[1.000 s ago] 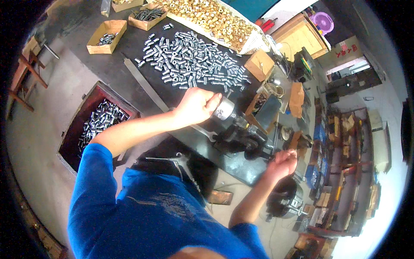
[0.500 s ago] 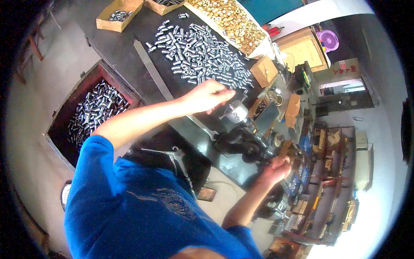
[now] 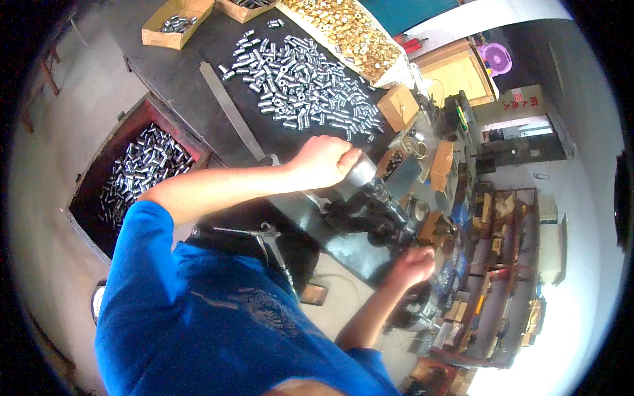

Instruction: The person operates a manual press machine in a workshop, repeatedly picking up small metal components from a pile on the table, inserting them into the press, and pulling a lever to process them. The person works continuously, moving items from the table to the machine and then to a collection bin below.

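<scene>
My left hand (image 3: 323, 162) is closed at the face of a round metal chuck (image 3: 361, 171) on a small dark bench machine (image 3: 370, 221). Its thumb and fingertips touch the chuck's front, and whatever they pinch is hidden. My right hand (image 3: 413, 264) is a closed fist at the machine's other end, and what it holds, if anything, cannot be made out. Beyond my left hand, many short silvery metal sleeves (image 3: 310, 86) lie heaped on the dark bench. A long flat metal bar (image 3: 230, 109) and an open-ended wrench head (image 3: 320, 200) lie near my left forearm.
A dark bin (image 3: 89, 204) of similar metal pieces stands left of the bench. Brass-coloured nuts (image 3: 350, 33) fill a white sack at the back, beside cardboard boxes (image 3: 398, 107). An air blow gun (image 3: 269, 234) lies before my body. Loaded shelves (image 3: 502, 264) stand at right.
My left hand has moved in against the chuck, now covering part of its front. My right hand has shifted slightly down and left and stays closed.
</scene>
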`<state>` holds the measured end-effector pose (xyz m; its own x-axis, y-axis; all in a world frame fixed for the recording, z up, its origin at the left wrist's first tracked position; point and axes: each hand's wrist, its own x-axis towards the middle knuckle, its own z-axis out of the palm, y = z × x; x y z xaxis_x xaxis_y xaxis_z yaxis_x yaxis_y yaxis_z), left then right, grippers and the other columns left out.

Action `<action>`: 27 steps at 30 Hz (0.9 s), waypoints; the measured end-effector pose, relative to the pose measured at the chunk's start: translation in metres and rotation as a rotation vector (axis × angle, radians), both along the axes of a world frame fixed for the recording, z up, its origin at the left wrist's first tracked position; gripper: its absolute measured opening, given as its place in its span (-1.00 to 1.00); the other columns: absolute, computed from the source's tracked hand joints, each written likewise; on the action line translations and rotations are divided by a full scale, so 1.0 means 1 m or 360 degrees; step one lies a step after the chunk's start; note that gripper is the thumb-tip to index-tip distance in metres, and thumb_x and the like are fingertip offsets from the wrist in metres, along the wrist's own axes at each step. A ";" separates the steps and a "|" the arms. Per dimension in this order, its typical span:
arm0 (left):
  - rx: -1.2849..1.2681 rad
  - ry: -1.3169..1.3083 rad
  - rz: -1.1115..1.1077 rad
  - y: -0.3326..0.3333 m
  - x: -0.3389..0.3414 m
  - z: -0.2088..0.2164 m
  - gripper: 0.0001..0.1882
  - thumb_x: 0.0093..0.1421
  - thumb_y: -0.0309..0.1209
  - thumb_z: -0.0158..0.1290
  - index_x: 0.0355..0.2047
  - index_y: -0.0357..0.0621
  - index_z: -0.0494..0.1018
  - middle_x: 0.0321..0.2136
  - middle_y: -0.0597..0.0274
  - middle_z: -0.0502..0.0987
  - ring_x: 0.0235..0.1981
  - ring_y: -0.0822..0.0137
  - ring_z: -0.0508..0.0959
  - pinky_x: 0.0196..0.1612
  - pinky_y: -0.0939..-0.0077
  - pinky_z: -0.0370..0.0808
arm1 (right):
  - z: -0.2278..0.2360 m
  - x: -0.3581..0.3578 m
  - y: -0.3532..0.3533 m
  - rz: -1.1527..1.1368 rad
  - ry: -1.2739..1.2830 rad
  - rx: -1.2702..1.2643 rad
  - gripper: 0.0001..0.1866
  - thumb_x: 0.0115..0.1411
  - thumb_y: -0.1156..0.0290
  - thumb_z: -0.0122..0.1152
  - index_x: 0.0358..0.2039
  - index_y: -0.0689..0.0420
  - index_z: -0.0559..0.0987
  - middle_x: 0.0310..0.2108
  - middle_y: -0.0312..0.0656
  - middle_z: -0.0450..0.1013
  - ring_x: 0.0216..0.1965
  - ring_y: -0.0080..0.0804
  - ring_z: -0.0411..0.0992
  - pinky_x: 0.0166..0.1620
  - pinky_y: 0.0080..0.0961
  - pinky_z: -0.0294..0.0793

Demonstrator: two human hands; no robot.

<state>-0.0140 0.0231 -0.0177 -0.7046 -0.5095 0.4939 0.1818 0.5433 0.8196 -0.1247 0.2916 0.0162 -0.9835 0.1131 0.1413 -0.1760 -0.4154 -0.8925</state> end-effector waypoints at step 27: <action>0.0333 -0.0355 -0.0206 -0.005 0.003 0.019 -0.66 0.15 -0.29 -0.12 -0.62 -0.32 0.39 -0.80 0.02 0.29 -0.75 0.38 0.27 -0.63 0.36 0.22 | -0.065 -0.095 -0.027 0.0095 0.0096 0.0170 -0.83 0.02 0.42 -0.06 -0.67 0.14 0.40 -0.72 -0.41 0.16 -0.66 -0.60 0.15 -0.55 -0.67 0.18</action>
